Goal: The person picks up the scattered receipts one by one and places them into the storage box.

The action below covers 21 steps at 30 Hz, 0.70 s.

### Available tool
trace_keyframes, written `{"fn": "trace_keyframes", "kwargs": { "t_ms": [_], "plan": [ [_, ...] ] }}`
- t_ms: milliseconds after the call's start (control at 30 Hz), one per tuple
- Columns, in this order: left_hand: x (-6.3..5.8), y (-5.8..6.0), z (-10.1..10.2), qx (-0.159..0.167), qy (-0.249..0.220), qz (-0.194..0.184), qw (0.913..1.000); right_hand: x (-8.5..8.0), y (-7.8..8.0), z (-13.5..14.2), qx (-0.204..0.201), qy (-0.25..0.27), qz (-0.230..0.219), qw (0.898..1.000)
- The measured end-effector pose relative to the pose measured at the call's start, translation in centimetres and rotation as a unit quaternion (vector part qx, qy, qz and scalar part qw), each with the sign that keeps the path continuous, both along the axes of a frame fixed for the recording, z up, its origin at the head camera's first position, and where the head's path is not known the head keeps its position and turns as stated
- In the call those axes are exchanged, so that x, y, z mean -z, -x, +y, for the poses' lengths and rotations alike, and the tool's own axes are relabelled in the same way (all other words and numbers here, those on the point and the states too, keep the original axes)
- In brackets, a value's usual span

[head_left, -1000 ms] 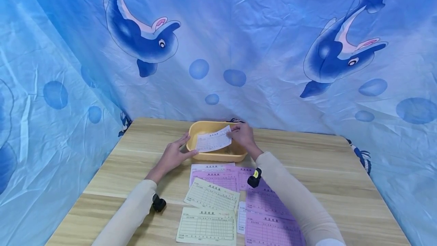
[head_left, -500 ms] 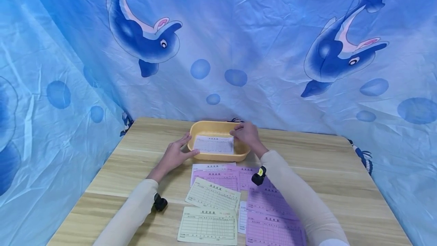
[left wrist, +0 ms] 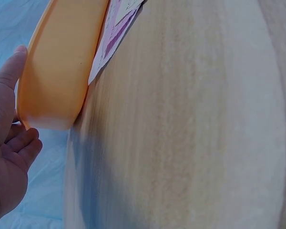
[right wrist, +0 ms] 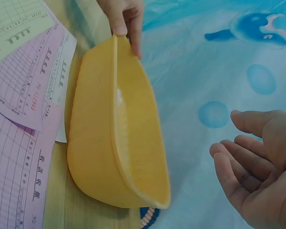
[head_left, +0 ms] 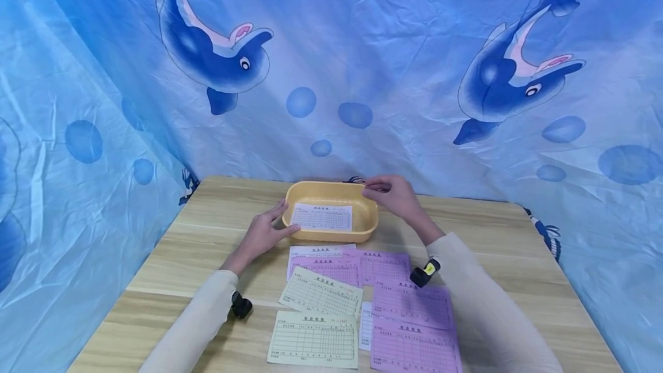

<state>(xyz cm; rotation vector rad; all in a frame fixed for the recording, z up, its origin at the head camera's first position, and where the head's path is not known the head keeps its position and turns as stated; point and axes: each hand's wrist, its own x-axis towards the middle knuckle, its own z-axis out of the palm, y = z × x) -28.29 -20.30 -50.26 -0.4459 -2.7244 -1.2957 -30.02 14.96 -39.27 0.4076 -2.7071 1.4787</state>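
A yellow plastic basin (head_left: 331, 236) stands at the back of the wooden table, with a white receipt slip (head_left: 323, 219) lying flat inside it. My left hand (head_left: 263, 233) grips the basin's left end, thumb at the near rim and fingers at the far side; the left wrist view shows the thumb (left wrist: 14, 67) against the wall. Over the basin's right rim, my right hand (head_left: 396, 194) has loosely bent fingers and nothing in them. In the right wrist view this hand (right wrist: 257, 167) is apart from the basin.
In front of the basin lie overlapping receipt slips: green ones (head_left: 313, 338), purple ones (head_left: 414, 344) and white ones (head_left: 365, 327). A blue dolphin-print cloth (head_left: 331, 73) hangs behind the table's back edge. Tasselled cord (head_left: 544, 235) shows at the table's right side.
My right hand let go of the white receipt slip, which dropped flat into the basin, then moved up and right to the rim. The left hand has stayed on the basin.
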Motion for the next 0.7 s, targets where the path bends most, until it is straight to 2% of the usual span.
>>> {"fn": "trace_keyframes", "kwargs": {
  "t_ms": [167, 367, 533, 700],
  "plan": [
    [0.0, 0.1, 0.0, 0.002, -0.003, 0.0, 1.0, -0.7, -2.1, 1.5, 0.005, -0.005, 0.018, 1.0],
    [-0.1, 0.1, 0.0, 0.002, -0.005, -0.003, 1.0, -0.8, -4.5, 3.5, 0.014, -0.003, 0.042, 0.999],
    [-0.2, 0.1, 0.1, 0.003, -0.006, -0.006, 1.0, 0.0, -6.6, 5.2, 0.035, -0.021, 0.05, 0.998],
    [-0.4, -0.1, 0.0, 0.003, -0.008, -0.013, 0.9999, 1.7, -8.6, 6.9, 0.053, -0.041, 0.053, 0.996]
  ]
}}
